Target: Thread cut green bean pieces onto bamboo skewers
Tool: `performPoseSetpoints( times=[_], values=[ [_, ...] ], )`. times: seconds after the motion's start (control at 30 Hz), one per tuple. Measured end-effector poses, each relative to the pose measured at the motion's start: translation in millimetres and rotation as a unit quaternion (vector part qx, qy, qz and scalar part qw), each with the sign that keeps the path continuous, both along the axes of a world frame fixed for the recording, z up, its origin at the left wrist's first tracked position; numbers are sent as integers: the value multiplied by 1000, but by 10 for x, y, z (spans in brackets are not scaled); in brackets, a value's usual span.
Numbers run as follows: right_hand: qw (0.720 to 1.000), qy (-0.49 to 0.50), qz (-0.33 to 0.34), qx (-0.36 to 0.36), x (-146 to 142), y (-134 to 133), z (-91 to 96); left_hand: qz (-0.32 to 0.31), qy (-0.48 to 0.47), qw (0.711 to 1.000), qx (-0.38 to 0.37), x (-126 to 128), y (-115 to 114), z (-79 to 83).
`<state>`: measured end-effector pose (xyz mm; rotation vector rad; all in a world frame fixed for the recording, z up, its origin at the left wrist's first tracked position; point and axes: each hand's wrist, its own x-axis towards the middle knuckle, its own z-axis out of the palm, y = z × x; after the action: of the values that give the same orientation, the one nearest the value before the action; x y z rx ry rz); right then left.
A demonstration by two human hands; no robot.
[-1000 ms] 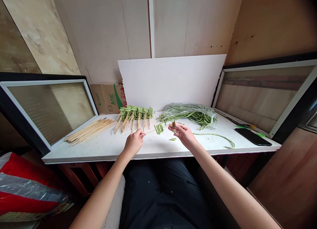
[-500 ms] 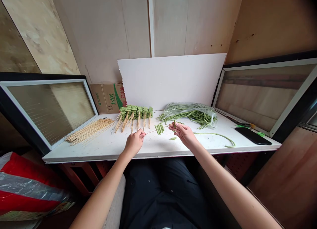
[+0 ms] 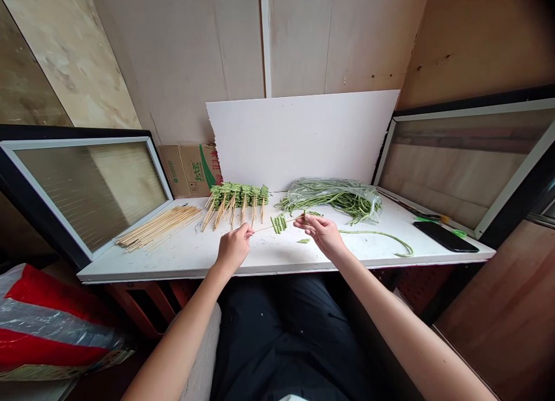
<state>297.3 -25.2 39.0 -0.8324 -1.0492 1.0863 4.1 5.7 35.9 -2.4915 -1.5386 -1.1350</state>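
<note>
Your left hand (image 3: 234,248) pinches a part-loaded skewer (image 3: 265,228), your right hand (image 3: 323,233) pinches a bean piece (image 3: 304,216); a finished stack (image 3: 236,197) lies behind, bare sticks (image 3: 158,227) and bagged beans (image 3: 333,197) are left

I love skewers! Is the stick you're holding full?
Partly: the skewer in the left hand carries a few bean pieces, bare wood showing; the right hand pinches another bean piece.

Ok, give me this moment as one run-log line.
left hand: pinching skewer | right hand: bean piece at skewer tip | threaded pieces: mid-skewer | finished skewers: piled behind
</note>
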Motion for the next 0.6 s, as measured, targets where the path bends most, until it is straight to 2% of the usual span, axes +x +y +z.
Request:
performPoseSetpoints(
  times=[0.2, 0.6],
  values=[
    [1000, -10, -16, 7, 1, 9, -16, 5, 17, 999, 37, -5, 10, -51],
    [998, -50, -41, 21, -106, -20, -68, -15, 12, 999, 43, 46, -35, -100]
  ],
)
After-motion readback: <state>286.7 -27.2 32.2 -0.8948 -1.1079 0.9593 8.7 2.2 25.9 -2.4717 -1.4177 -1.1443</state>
